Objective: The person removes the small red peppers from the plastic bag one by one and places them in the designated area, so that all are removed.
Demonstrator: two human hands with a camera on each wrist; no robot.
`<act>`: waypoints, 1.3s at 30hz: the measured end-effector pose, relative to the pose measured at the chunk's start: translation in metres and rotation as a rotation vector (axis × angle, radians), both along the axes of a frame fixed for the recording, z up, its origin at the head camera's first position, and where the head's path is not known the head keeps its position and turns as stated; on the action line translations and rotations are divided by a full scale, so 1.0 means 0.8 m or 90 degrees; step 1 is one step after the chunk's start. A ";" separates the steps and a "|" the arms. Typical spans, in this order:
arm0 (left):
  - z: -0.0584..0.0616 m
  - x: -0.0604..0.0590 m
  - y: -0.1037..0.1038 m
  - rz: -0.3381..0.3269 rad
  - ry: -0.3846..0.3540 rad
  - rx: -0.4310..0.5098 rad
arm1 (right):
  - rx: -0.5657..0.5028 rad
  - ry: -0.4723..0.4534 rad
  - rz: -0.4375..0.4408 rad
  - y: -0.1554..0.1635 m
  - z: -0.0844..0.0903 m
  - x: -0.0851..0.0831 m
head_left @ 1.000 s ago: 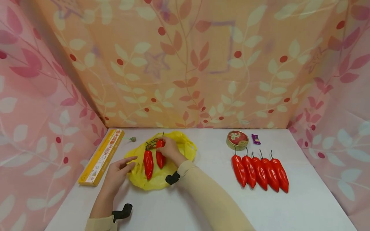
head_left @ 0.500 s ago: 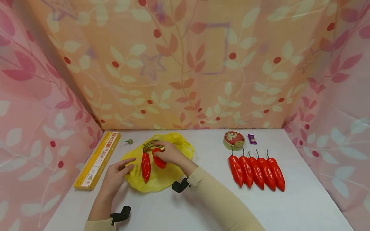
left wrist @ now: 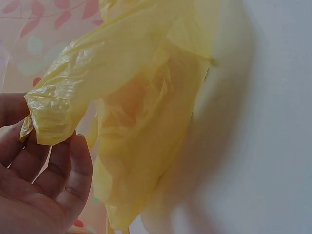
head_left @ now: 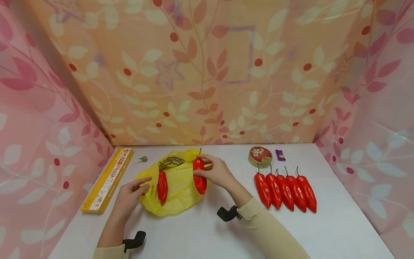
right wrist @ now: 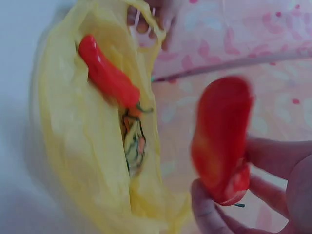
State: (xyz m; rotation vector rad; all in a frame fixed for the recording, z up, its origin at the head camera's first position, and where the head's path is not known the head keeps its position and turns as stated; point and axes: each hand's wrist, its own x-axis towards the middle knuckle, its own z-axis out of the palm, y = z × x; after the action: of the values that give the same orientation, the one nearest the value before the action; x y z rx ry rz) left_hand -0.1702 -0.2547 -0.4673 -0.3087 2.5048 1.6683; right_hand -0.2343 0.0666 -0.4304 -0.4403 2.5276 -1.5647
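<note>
My left hand (head_left: 127, 197) pinches the left rim of a yellow plastic bag (head_left: 182, 196); in the left wrist view the bag's crumpled edge (left wrist: 56, 114) sits between thumb and fingers. A glossy red chili pepper (head_left: 199, 181) with a thin dark stem is gripped by my right hand (head_left: 221, 173), over the bag's right side. Another red chili pepper (head_left: 162, 189) lies in the bag's opening at the left. Beside its stem, a patterned piece with dark outlines (head_left: 171, 162) shows in the bag; its kind is unclear.
Several red chili peppers (head_left: 284, 192) lie in a slanted row at the right. Behind them are a round red-lidded tin (head_left: 260, 155) and a purple wrapped sweet (head_left: 280, 155). A yellow pasta box (head_left: 108, 181) and a small green sprig (head_left: 143, 158) lie at the left.
My right hand has lifted one chili pepper from the bag's middle and carried it to the right. My left hand keeps its hold on the rim. The head view has shifted slightly.
</note>
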 end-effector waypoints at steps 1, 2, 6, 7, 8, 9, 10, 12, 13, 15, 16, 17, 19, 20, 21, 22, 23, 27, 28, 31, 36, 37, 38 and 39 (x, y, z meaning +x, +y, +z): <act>0.000 0.000 0.000 0.001 0.001 0.002 | -0.002 -0.005 -0.010 0.008 0.000 0.001; 0.000 0.001 0.000 0.001 0.002 0.003 | -0.002 -0.010 -0.017 0.016 0.000 0.003; 0.001 0.001 0.001 0.003 0.007 0.004 | 0.018 -0.021 -0.067 0.050 -0.004 0.008; 0.002 0.001 0.001 0.002 0.008 0.004 | 0.027 -0.020 -0.081 0.058 -0.005 0.010; 0.003 0.001 0.001 0.000 0.010 0.003 | 0.037 -0.018 -0.096 0.067 -0.006 0.011; 0.003 0.000 0.002 -0.001 0.012 0.003 | 0.047 -0.016 -0.111 0.075 -0.008 0.013; 0.004 0.000 0.002 -0.002 0.013 0.003 | 0.054 -0.016 -0.123 0.082 -0.009 0.016; 0.005 0.000 0.002 -0.004 0.014 0.001 | 0.067 -0.018 -0.138 0.098 -0.015 0.019; 0.005 0.000 0.003 -0.004 0.013 0.000 | 0.070 -0.018 -0.141 0.105 -0.017 0.020; 0.006 0.000 0.003 -0.003 0.013 -0.002 | 0.073 -0.024 -0.147 0.117 -0.023 0.023; 0.006 0.000 0.003 -0.002 0.013 -0.002 | 0.075 -0.025 -0.149 0.123 -0.026 0.024; 0.006 0.000 0.003 -0.002 0.013 -0.002 | 0.083 -0.025 -0.153 0.129 -0.028 0.026; 0.006 0.000 0.003 0.000 0.011 -0.002 | 0.102 -0.022 -0.163 0.140 -0.032 0.029; 0.005 0.000 0.004 0.002 0.011 -0.003 | 0.119 -0.018 -0.170 0.145 -0.034 0.030; 0.005 0.000 0.004 0.003 0.010 -0.003 | 0.138 -0.013 -0.176 0.151 -0.036 0.031; 0.005 0.000 0.004 0.004 0.008 -0.003 | 0.155 -0.007 -0.179 0.156 -0.038 0.032; 0.004 0.000 0.004 0.004 0.007 -0.003 | 0.172 -0.002 -0.184 0.161 -0.039 0.033; 0.002 0.001 0.004 0.005 0.005 0.000 | 0.215 0.026 -0.189 0.177 -0.046 0.038; 0.002 0.001 0.004 0.005 0.005 0.001 | 0.220 0.034 -0.187 0.180 -0.047 0.039; 0.001 0.002 0.004 0.006 0.003 0.005 | 0.239 0.045 -0.184 0.186 -0.052 0.042; 0.000 0.003 0.005 0.007 -0.002 0.008 | 0.282 0.038 -0.183 0.188 -0.059 0.046; -0.001 0.003 0.005 0.009 -0.003 0.007 | 0.293 0.038 -0.183 0.188 -0.060 0.046; -0.001 0.003 0.005 0.010 -0.003 0.007 | 0.305 0.040 -0.182 0.188 -0.061 0.046; -0.002 0.003 0.005 0.011 -0.004 0.006 | 0.317 0.042 -0.184 0.188 -0.061 0.045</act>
State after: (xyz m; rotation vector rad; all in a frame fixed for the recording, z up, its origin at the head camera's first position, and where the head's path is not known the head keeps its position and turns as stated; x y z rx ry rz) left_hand -0.1679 -0.2506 -0.4685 -0.3341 2.4950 1.6828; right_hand -0.1985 0.2168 -0.4795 -0.0653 2.9985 -0.9335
